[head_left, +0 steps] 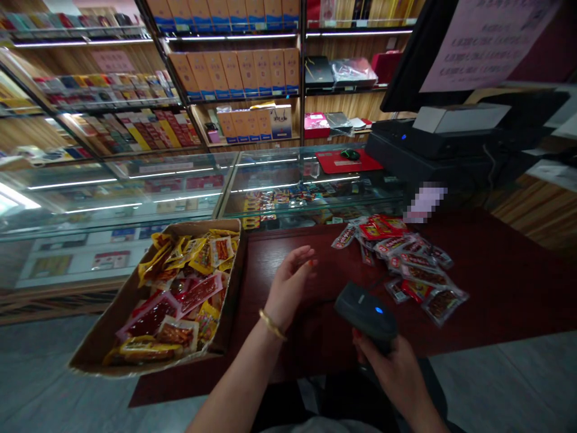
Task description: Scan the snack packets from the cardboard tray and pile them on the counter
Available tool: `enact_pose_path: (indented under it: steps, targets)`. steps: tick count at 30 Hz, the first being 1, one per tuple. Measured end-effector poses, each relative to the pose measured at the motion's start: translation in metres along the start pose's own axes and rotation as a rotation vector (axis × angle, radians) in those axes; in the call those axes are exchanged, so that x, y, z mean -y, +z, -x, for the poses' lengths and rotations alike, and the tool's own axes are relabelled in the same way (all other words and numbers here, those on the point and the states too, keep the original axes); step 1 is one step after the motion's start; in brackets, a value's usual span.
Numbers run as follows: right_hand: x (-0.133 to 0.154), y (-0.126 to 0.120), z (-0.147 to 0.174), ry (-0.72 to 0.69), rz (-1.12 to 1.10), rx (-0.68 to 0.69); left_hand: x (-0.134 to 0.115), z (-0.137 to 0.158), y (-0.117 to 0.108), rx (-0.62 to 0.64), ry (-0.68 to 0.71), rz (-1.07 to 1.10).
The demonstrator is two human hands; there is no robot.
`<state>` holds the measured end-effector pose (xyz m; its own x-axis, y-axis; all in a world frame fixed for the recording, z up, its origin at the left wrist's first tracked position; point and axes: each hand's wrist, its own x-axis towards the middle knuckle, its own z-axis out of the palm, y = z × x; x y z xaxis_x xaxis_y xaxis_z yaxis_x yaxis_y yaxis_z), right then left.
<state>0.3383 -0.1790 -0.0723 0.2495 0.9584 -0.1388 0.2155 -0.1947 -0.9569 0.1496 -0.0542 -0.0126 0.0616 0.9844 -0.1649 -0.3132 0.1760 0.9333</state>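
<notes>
Two bare hands: right hand [401, 373], fingers wrapped around the handle of one black handheld scanner [367, 313], blue light lit, held over the near part of the dark red tabletop [265, 258]; left hand [291, 279], gold bracelet [272, 325] at wrist, raised with fingers loosely curved and unclenched. To the left, one cardboard box [234, 288] of assorted packets; to the right, one loose heap of clear and red packets [415, 258]. Farther, one glass display case [274, 159] bearing red mat [327, 162] and black mouse [350, 155]; farthest, shelved tan-and-blue cartons [234, 72].

Dark scanner [366, 311] in right hand [399, 370] above red-brown table [505, 288]
</notes>
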Motion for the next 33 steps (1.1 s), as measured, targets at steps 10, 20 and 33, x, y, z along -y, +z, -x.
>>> enact_pose_path:
  steps: [10, 20, 33]
  targets:
    - [-0.011, 0.027, -0.014, -0.036, 0.085, 0.118, -0.078, 0.13, -0.221, -0.824, 0.24, -0.77]
    - [-0.016, 0.025, -0.007, 0.003, 0.112, 0.135, -0.07, 0.081, -0.253, -0.487, -0.307, -1.81]
    - [-0.013, 0.022, -0.005, 0.028, 0.104, 0.106, -0.089, 0.089, -0.263, -0.569, -0.232, -1.815]
